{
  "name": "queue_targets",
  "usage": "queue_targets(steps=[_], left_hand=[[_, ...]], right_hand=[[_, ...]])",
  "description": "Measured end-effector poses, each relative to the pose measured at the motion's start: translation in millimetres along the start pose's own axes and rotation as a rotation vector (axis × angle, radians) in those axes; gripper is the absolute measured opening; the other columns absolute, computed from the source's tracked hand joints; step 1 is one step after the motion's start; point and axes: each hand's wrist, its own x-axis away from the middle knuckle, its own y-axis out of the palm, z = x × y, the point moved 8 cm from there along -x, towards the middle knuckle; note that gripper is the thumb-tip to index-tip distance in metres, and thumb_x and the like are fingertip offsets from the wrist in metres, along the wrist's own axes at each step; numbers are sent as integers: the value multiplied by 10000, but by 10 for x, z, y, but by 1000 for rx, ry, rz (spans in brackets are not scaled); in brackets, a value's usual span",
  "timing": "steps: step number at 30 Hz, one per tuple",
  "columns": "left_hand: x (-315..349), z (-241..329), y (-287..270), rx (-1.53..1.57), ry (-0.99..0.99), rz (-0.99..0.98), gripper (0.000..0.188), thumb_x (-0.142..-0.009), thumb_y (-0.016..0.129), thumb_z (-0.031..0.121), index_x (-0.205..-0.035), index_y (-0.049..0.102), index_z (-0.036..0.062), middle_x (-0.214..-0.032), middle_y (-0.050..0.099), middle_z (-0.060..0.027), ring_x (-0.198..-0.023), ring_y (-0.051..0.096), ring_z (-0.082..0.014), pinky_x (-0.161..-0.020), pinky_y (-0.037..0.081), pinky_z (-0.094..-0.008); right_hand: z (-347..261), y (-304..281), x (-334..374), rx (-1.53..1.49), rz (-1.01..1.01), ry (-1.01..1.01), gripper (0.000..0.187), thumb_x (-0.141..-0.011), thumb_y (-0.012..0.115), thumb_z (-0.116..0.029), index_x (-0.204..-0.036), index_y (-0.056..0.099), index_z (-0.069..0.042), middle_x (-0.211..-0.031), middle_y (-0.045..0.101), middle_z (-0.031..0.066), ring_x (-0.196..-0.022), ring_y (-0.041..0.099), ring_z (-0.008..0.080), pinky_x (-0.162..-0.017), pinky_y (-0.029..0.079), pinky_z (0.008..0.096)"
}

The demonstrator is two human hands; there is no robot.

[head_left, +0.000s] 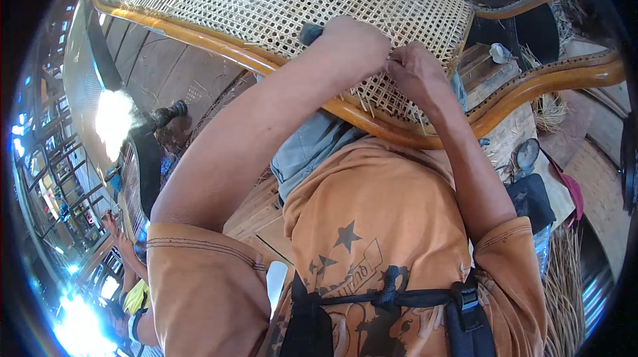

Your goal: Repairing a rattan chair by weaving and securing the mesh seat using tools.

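A woven cane panel point(266, 4) in a curved, varnished wooden furniture frame point(219, 51) lies across my lap. My left hand point(355, 39) is closed over the weave near the panel's near right corner. A dark, stubby handle point(310, 33) juts from its left side; the rest of that tool is hidden by the hand. Close beside it, my right hand point(419, 74) is pinched at the weave, fingertips toward the left hand. Whatever sits between those fingertips is too small to make out. Loose cane ends stick out along the frame's near edge.
A curved wooden arm point(538, 91) with a row of holes extends right. Further right are a dark pouch point(531, 199), a red cloth point(570, 187) and a bundle of cane strands point(563, 277). Another cane-backed piece point(93, 98) stands left. Another person's arm point(129, 254) shows lower left.
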Motion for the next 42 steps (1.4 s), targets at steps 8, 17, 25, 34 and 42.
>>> queue_targets(steps=[8,17,25,34,42], left_hand=[[5,-54,-54,23,-153,-67,241,-770,568,190,-942,690,72,-963,677,-128,-879,661,-281,-746,525,-403],[213,-468,-52,92,-402,-42,276,-790,599,202,-1041,684,124,-1036,674,-66,-962,645,-228,-806,495,-376],[37,-222,52,266,-251,-26,252,-722,626,218,-886,681,35,-823,675,-151,-785,665,-292,-685,527,-399],[-5,-302,253,444,-244,-57,301,-679,516,217,-802,651,-23,-679,620,-203,-614,611,-330,-606,488,-419],[336,-543,214,529,-210,49,250,-705,543,232,-637,538,-8,-510,495,-85,-456,446,-185,-466,391,-331]], right_hand=[[-93,35,5,190,65,-241,175,-794,538,-151,-842,647,-23,-840,606,219,-805,599,383,-736,488,443],[-216,-110,164,110,144,-308,178,-830,578,-210,-897,636,-55,-908,576,158,-863,577,345,-776,468,426],[-144,-87,148,59,268,-302,125,-770,601,-128,-841,651,-38,-828,587,148,-801,588,341,-719,477,414],[-112,-97,142,58,243,-233,123,-793,587,-138,-864,621,-43,-859,582,147,-832,579,341,-736,473,419],[136,-340,114,-126,283,-236,173,-811,608,-181,-885,627,-26,-835,605,166,-827,584,344,-750,470,381]])
